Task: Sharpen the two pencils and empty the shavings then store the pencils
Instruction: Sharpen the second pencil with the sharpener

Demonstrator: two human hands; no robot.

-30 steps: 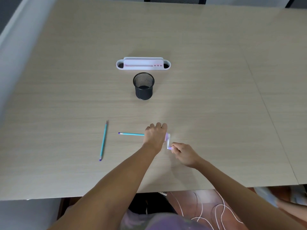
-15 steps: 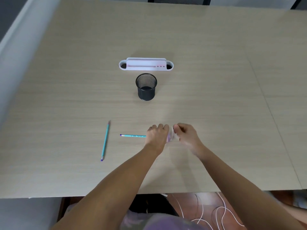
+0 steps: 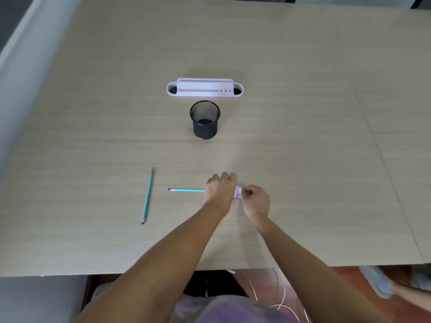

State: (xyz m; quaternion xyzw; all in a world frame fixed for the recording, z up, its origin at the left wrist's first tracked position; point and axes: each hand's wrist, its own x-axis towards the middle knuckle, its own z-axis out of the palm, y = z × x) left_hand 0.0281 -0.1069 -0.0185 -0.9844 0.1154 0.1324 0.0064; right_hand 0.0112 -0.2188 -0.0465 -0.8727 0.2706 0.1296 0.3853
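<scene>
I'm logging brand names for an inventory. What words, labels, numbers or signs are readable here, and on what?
None can be read.
Held pencil: any print on the barrel is too small and blurred to make out.
Loose pencil: no legible marking.
White desk organiser: pink marks on its front, too blurred to tell whether they are text.
Black mesh cup: a faint mark near the base, unreadable.
Sharpener: mostly hidden by the hands, no text visible.

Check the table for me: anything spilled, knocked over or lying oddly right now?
Nothing stands out. The mesh cup stands upright in front of the white desk organizer. One pencil lies loose on the table; the left hand holds the other pencil at the sharpener, which the right hand pinches. No shavings visible.
</scene>
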